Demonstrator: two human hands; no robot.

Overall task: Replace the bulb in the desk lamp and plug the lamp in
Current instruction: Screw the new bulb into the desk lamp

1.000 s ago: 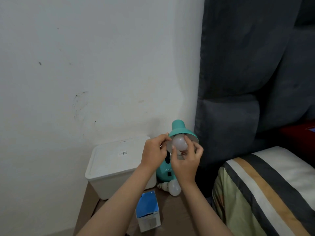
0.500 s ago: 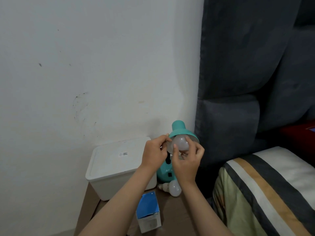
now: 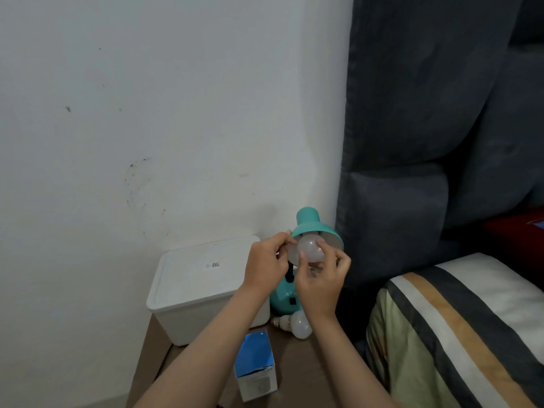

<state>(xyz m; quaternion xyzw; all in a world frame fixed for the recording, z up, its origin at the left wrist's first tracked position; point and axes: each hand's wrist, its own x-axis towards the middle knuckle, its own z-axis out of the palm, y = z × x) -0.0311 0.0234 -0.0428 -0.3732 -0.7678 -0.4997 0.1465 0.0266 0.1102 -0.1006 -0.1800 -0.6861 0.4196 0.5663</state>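
Right hand (image 3: 319, 282) fingers grasp the bulb (image 3: 309, 247); left hand (image 3: 266, 265) pinches the shade rim (image 3: 294, 234): twist gently, axis straight.

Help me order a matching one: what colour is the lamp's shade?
Teal outside, pale inside, on the lamp's shade; the head view shows it.

On my feed I see two bare forearms ending in the bare left hand (image 3: 266, 267) and bare right hand (image 3: 321, 285), with no sleeves, gloves, rings or watch showing, and short, unpainted fingernails.
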